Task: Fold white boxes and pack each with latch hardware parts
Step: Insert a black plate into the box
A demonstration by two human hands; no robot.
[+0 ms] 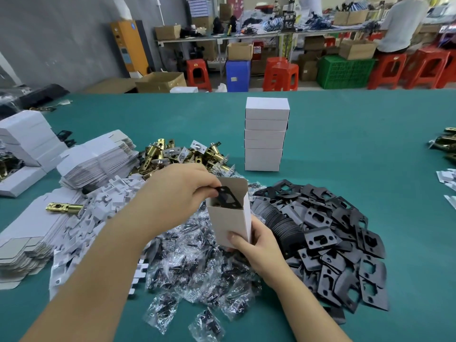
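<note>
My right hand (256, 245) grips the lower end of an upright white box (232, 218) with its top flap open. My left hand (177, 191) pinches a black strike plate (228, 196) that sits partly inside the box mouth. Both hands hover over a heap of small clear bags of black screws (197, 262). A pile of black plates (328, 233) lies to the right. Brass latch bolts (182, 154) are heaped behind my left hand. A stack of several closed white boxes (266, 137) stands further back.
Flat unfolded box blanks (96, 161) and white card inserts (98, 213) cover the left of the green table (370, 149). One brass latch (64, 207) lies on the blanks. More brass parts (444, 144) sit at the right edge. Beyond the table are stools, crates and a seated person (402, 23).
</note>
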